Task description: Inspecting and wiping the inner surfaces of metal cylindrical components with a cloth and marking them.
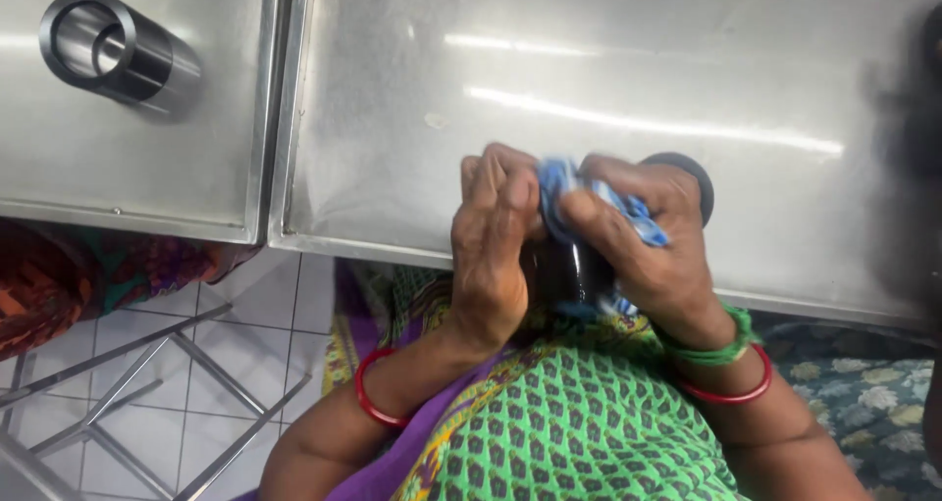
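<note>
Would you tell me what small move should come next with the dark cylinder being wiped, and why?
Probably turn the dark cylinder a little in the left hand, so the right hand can press the blue and white cloth onto a fresh part. The cloth covers only its upper end, and the shiny lower side shows bare between the hands.

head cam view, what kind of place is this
Probably a small workshop or factory bench. Two steel-topped tables stand side by side, a machined metal sleeve lies on the left one, and the left hand and right hand hold a dark cylindrical part with a blue cloth.
</note>
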